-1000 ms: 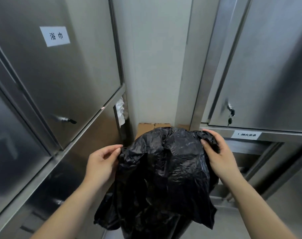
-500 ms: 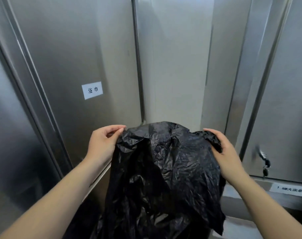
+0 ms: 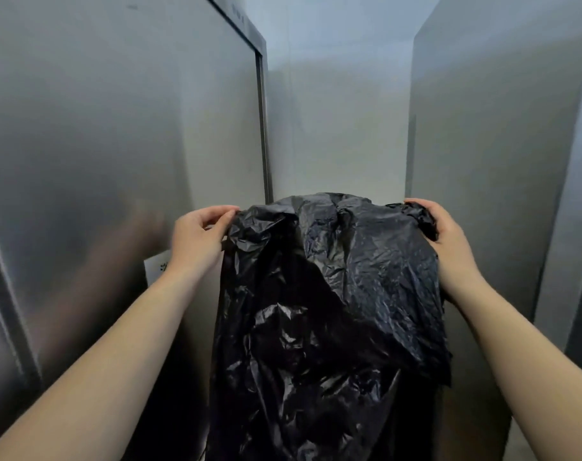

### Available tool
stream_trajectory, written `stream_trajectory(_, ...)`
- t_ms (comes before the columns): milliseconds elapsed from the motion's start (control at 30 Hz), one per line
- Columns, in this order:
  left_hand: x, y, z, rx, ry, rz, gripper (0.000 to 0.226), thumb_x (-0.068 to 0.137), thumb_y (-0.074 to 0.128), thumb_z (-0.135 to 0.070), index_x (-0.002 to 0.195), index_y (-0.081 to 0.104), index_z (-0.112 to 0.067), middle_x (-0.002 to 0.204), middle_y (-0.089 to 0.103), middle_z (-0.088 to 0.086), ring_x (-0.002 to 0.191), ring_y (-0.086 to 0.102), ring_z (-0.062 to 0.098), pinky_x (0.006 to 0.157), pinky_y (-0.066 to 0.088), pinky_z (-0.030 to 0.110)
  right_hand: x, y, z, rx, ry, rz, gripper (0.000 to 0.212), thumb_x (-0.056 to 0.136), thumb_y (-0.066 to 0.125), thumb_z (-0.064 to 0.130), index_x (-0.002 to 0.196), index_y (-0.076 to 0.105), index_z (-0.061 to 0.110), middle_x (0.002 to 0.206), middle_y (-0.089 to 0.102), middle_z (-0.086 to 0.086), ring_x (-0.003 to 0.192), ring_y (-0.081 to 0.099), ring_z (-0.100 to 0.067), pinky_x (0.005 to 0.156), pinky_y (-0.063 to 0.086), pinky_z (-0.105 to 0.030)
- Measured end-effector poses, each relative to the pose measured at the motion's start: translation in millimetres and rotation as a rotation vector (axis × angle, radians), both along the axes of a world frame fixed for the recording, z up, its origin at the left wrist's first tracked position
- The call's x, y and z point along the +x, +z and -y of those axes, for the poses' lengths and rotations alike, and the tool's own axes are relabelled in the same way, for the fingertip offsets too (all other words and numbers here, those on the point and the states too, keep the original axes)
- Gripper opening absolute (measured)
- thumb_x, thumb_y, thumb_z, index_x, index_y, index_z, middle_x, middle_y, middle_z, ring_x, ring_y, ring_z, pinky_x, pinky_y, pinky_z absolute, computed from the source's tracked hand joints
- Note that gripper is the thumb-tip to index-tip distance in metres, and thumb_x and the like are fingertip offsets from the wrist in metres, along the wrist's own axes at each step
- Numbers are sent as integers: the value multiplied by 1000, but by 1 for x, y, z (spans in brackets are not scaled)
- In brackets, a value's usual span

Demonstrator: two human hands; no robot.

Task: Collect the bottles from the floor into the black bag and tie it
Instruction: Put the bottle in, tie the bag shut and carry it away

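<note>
A crinkled black bag [image 3: 329, 294] hangs in front of me, held up by its top edge at chest height. My left hand [image 3: 198, 237] pinches the bag's upper left corner between thumb and fingers. My right hand [image 3: 449, 241] grips the bunched upper right corner, fingers curled over the plastic. The bag's lower part drops out of view at the bottom edge. No bottles and no floor are in view.
A tall stainless steel cabinet [image 3: 116, 144] stands close on the left, with a white label [image 3: 156, 269] partly hidden behind my left wrist. Another steel cabinet [image 3: 502, 144] stands on the right. A pale wall [image 3: 336, 121] fills the narrow gap between them.
The view has tilted upward, so the lower cabinets, cardboard box and door locks have dropped out of sight. Both hands have kept their hold on the bag's top corners and lifted it.
</note>
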State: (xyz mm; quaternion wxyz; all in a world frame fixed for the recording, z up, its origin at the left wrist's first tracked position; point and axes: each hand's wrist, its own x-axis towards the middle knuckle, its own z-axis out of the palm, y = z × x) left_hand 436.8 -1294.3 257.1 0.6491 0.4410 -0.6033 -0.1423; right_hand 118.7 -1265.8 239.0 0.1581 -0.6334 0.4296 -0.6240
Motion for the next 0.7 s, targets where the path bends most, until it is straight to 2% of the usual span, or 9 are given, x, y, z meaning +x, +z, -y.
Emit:
stream_trajectory(133,-6,8,44,-30,-70,-65,19,89,61,-16,79,71,-30,82,72,-8,72,65,0,73,53,15,4,18,33,-60,-70,17,32,92,55,6,121,52,18,124,58,-4,114,55,-19,98,44,-36)
stream_trajectory(267,-21,19,80,17,-122,-157,18,89,61,-18,79,71,-30,88,73,-2,89,67,18,87,54,32,7,38,58,-73,-107,30,34,91,56,5,123,52,13,118,56,0,109,53,-14,92,43,-26)
stream_trajectory(367,-24,37,100,2,-115,-182,20,88,62,-20,75,72,-33,88,73,-4,91,68,18,90,53,38,9,52,71,-112,-113,45,36,90,55,1,125,50,9,114,55,1,105,53,-12,80,44,-8)
stream_trajectory(400,-24,40,105,-11,-110,-191,22,87,62,-21,73,72,-35,86,73,-7,89,68,17,90,54,38,9,54,74,-122,-117,48,37,90,55,0,125,50,9,114,55,1,104,53,-11,79,44,-6)
stream_trajectory(567,-27,16,120,43,-138,-230,25,87,63,-20,71,71,-36,82,72,-10,84,67,12,86,54,33,10,38,91,-109,-177,-15,35,92,52,1,124,50,14,124,57,-4,116,53,-18,101,41,-33)
stream_trajectory(700,-26,-25,130,125,-133,-141,21,89,62,-21,75,70,-35,85,72,-8,88,67,15,83,52,28,10,13,103,-95,-185,-23,31,93,50,9,120,52,24,118,55,7,111,51,-7,92,38,-21)
